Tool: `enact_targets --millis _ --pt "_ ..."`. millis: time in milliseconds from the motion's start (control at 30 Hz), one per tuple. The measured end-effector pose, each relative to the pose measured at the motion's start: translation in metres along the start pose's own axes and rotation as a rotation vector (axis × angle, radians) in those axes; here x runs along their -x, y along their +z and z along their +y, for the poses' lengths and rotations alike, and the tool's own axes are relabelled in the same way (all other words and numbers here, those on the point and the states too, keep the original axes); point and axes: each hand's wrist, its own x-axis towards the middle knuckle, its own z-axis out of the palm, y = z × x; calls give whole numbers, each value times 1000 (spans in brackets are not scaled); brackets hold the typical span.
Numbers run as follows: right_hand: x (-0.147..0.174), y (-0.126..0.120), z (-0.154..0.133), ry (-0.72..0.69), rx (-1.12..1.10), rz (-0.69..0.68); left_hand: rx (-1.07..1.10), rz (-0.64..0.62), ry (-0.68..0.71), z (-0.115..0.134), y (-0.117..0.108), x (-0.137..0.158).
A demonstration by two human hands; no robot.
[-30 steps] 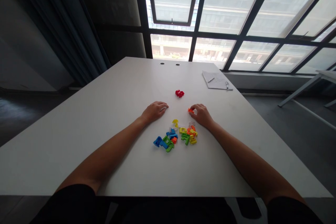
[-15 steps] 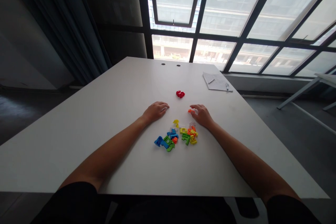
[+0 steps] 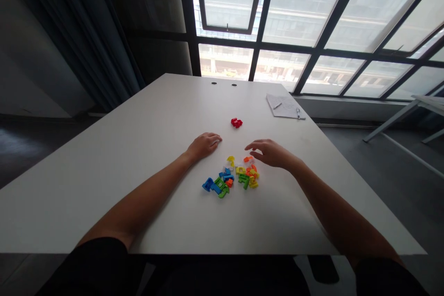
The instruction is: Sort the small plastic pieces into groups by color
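Note:
My left hand [image 3: 204, 144] rests on the white table with its fingers curled in. A small pale or clear bit shows at its fingertips, too small to name. Above the right side of the pile my right hand [image 3: 267, 151] hovers, thumb and fingers apart, holding nothing. Just below its fingertips lies an orange plastic piece [image 3: 248, 159]. Nearer me are several loose toy pieces: a yellow piece [image 3: 231, 161], blue pieces [image 3: 208, 184], green pieces [image 3: 244, 180], and more orange, yellow and clear ones. A small cluster of red pieces [image 3: 236, 123] sits apart, beyond both hands.
The white table [image 3: 166, 115] reaches toward the windows. Paper sheets [image 3: 286, 106] with two pens lie at its far right. Two round cable holes [image 3: 234, 85] are near the far edge. Another table [image 3: 430, 101] stands at the right.
My right hand has let go of the orange piece, which now lies on the table at the top of the pile. The left hand has barely moved.

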Motion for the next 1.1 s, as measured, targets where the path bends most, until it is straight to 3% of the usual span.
enact_targets --millis 167,267,467,767,967,1100 --pt "-4 15 -31 -217 31 -182 -21 -8 -6 2 -2 0" --pt "-5 24 -29 -227 112 -242 -18 -8 -11 2 -2 0" --pt "1 26 -15 -122 179 -226 -29 -9 -19 2 -1 0" --pt "-10 31 -24 -74 244 -236 -50 -6 -15 3 -1 -1" --pt "-23 32 -27 -47 133 -27 -45 -5 -21 3 -1 0" --pt "-34 40 -27 -47 95 -32 -50 -3 -17 3 -2 -1"
